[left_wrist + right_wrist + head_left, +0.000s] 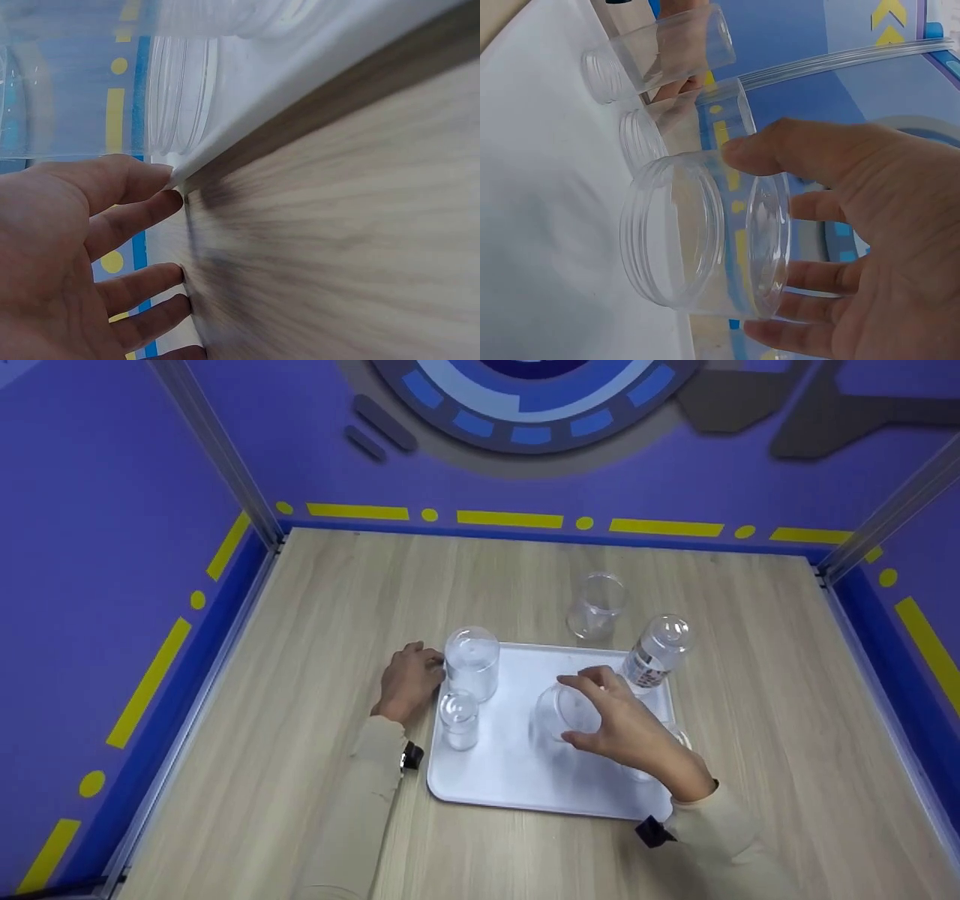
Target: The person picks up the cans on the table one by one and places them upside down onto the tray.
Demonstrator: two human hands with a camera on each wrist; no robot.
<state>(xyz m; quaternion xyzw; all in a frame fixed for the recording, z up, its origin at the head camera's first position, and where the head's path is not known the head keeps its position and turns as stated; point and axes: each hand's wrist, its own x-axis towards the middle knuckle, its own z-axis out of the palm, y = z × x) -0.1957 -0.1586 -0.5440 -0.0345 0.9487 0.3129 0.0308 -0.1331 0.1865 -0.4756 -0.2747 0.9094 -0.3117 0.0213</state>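
Note:
My right hand point(626, 724) holds a clear wide jar point(705, 240) over the white tray point(517, 780). The thumb is on one side of the jar and the fingers are on the other. Its threaded mouth faces the tray in the right wrist view; whether it touches the tray I cannot tell. At the tray's left edge, my left hand point(409, 681) pinches the rim between thumb and forefinger, its other fingertips down by the table. Beside that hand stand a large clear jar point(472, 664) and a small clear jar point(460, 721), both mouth down.
A clear bottle with a printed label point(654, 654) stands at the tray's back right. Another clear container point(679, 735) is partly hidden behind the right wrist. Beyond the tray, a tall clear jar point(596, 607) stands on the wooden table point(330, 600). Blue panels point(510, 480) enclose the table.

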